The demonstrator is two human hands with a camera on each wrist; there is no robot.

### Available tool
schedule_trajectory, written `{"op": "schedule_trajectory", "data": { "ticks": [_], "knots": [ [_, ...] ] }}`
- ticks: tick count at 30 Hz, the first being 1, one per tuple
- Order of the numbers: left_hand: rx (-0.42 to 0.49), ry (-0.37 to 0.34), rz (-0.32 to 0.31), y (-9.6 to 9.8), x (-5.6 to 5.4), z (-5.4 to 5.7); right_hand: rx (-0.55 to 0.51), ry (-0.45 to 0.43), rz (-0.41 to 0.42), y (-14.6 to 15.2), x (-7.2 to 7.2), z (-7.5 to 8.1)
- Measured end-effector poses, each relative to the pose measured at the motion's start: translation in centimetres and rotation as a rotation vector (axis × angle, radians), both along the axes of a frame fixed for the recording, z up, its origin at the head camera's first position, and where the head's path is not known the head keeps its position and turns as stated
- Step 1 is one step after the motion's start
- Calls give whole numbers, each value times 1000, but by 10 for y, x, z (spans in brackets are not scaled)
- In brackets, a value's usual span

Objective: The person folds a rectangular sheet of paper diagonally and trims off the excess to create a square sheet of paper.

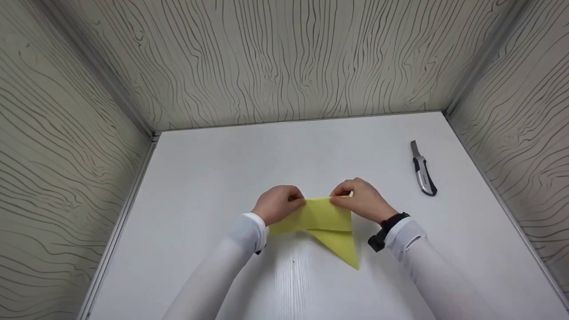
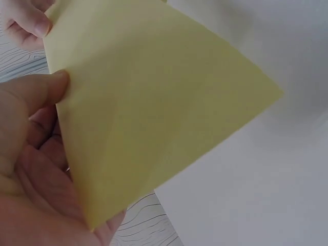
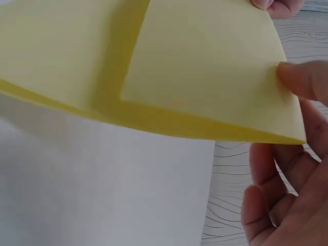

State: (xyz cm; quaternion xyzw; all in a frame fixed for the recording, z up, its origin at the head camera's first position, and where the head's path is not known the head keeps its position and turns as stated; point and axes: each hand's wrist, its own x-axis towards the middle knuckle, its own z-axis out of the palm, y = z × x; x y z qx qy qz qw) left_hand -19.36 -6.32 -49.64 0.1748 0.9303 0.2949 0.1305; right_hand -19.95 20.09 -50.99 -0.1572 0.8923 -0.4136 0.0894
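Note:
A folded sheet of yellow paper (image 1: 329, 218) is held between both hands over the white table. My left hand (image 1: 279, 203) pinches its upper edge at the left, thumb on the near face. At the right, my right hand (image 1: 361, 200) pinches the same edge between thumb and fingers. One pointed corner of the paper hangs down toward me on the right. In the left wrist view the paper (image 2: 159, 97) shows a smooth face tapering to a corner. The right wrist view shows a folded-over flap on the paper (image 3: 205, 66), its layers slightly apart.
A utility knife (image 1: 424, 171) with grey and black handle lies at the right of the white table (image 1: 213, 164), its blade end pointing away. Wood-patterned panels (image 1: 266, 58) enclose the table at the back and both sides. A black strap (image 1: 391, 222) circles the right wrist.

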Motion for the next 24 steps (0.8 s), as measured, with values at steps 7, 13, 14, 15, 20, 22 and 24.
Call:
{"op": "schedule_trajectory", "data": {
  "ticks": [7,13,14,15,20,22,24],
  "knots": [
    [2,13,-15,4,0,2,220,138,130,-19,-4,18],
    [9,43,-32,9,2,5,326,167,215,-37,-8,29],
    [10,50,-35,10,2,6,332,174,227,-40,-8,30],
    [7,57,-40,11,3,6,336,183,239,-42,-9,31],
    [9,73,-53,13,2,6,339,219,274,-48,-9,30],
    [15,66,-53,13,2,6,329,216,278,-47,-9,28],
    [27,56,-51,12,2,5,320,213,275,-46,-8,27]
  ]
}}
